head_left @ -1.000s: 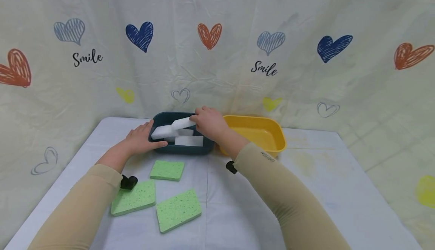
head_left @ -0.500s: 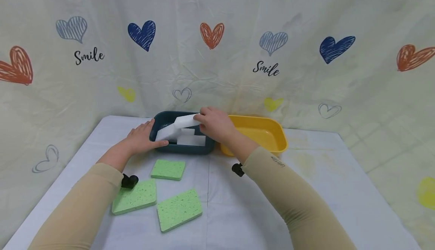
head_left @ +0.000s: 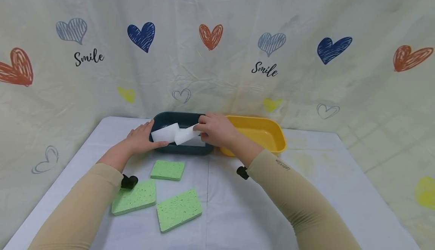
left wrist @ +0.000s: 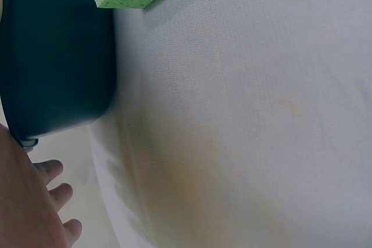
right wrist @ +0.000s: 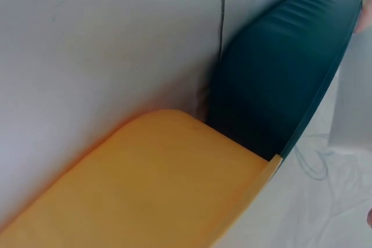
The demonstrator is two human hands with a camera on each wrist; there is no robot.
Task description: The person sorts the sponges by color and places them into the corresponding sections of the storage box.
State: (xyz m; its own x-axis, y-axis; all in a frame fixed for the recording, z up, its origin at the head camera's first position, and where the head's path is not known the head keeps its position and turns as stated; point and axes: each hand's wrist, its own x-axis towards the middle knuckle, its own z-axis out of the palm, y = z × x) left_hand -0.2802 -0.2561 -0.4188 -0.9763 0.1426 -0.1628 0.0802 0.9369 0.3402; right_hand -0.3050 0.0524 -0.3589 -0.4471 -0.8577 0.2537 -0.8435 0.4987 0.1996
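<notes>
My right hand point(head_left: 219, 129) pinches the end of a smooth white sponge point(head_left: 187, 134) over the dark teal basin point(head_left: 183, 150). The sponge slants down to the left, its low end close to a second white sponge point(head_left: 165, 133) at the basin's left. Another white piece point(head_left: 196, 141) shows partly beneath the held one. My left hand point(head_left: 139, 139) rests on the basin's left end, thumb across the front rim and straight fingers along the outside. In the left wrist view its fingers point(left wrist: 61, 194) extend past the basin wall point(left wrist: 58, 56).
A yellow basin point(head_left: 280, 135) stands right of the teal one, touching or nearly touching it. Three green sponges lie in front on the white tablecloth: a small one point(head_left: 167, 170), one by the left sleeve point(head_left: 136, 199) and one nearer the middle point(head_left: 179, 209). A heart-printed curtain point(head_left: 217, 72) hangs behind.
My right hand shifted slightly right, then came down, and the white sponge it holds now hangs lower and slants more. The left hand has stayed at the basin's left end.
</notes>
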